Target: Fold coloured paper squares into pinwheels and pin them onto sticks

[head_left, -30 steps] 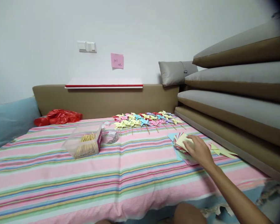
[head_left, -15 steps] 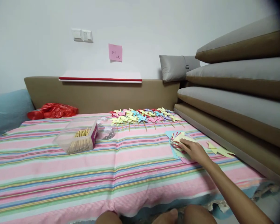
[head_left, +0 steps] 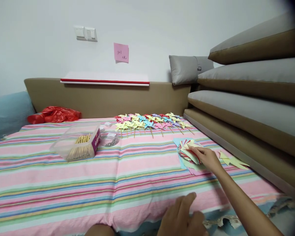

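Note:
My right hand pinches the edge of a pale yellow sheet of paper on top of a fanned stack. Red and white edges of more sheets show under it, and the stack rests on light blue paper and pink paper. My left hand is low in the middle, above the near edge of the cloth, fingers loosely apart and holding nothing. Farther back lie several colourful paper pinwheels on thin sticks.
A clear plastic box of wooden sticks stands left, beside a small clear bag of metal pieces. Pale green paper scraps lie right of my right hand. Stacked cushions line the right side; a red plastic bag lies at back left.
My left hand has risen from between the knees to above the cloth's near edge. My right hand has lifted the edge of the pale yellow top sheet slightly. The view shifted a little.

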Demonstrator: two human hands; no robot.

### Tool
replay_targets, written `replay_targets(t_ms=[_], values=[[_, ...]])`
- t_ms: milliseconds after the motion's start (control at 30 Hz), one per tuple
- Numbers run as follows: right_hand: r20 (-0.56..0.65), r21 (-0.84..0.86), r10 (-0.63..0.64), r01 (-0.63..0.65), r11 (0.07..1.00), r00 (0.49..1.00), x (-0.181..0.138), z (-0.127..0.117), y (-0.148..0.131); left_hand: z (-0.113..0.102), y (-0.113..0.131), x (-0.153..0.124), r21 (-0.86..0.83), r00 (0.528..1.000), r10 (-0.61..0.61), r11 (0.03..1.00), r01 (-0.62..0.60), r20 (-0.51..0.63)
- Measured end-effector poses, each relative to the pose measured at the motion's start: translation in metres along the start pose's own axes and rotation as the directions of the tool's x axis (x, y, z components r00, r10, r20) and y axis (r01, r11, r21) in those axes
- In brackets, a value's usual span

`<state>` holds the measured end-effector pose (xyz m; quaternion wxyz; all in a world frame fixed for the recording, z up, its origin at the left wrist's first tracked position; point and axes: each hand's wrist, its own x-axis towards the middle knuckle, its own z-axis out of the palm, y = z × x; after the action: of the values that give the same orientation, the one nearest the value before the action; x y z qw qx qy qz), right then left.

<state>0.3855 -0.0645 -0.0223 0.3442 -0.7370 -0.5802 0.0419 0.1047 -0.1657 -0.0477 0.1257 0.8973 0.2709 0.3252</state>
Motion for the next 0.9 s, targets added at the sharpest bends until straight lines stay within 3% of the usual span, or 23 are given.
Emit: replay_targets(t_ms=[100, 267, 367, 533, 700, 800, 900], values=[[0.011, 0.000, 0.008, -0.008, 1.000, 1.000, 0.001, -0.003, 0.003, 0.010, -0.011, 0.033, 0.109, 0.988, 0.114, 0.986, -0.126, 0.108], [-0.070, -0.053, 0.053, -0.057, 0.997, 0.996, 0.004, -0.006, 0.001, 0.036, -0.023, 0.107, 0.322, 0.972, 0.109, 0.930, -0.174, 0.210], [-0.088, -0.082, 0.051, -0.058, 0.995, 0.995, 0.008, -0.007, -0.002, 0.058, -0.027, 0.137, 0.375, 0.971, 0.057, 0.916, -0.144, 0.234], [-0.138, -0.150, 0.033, -0.054, 0.987, 0.990, 0.014, -0.013, -0.005, 0.083, -0.034, 0.152, 0.390, 0.972, 0.014, 0.915, -0.107, 0.235], [-0.235, -0.250, -0.044, -0.017, 0.968, 0.971, 0.022, -0.044, -0.018, 0.087, -0.036, 0.160, 0.370, 0.974, 0.027, 0.922, -0.111, 0.224], [-0.342, -0.303, -0.071, -0.038, 0.952, 0.937, 0.024, -0.070, -0.039, 0.085, -0.033, 0.169, 0.346, 0.977, 0.025, 0.933, -0.099, 0.212], [-0.479, -0.342, -0.114, -0.066, 0.937, 0.870, 0.018, -0.088, -0.068, 0.077, -0.029, 0.176, 0.297, 0.983, 0.030, 0.951, -0.084, 0.183]])
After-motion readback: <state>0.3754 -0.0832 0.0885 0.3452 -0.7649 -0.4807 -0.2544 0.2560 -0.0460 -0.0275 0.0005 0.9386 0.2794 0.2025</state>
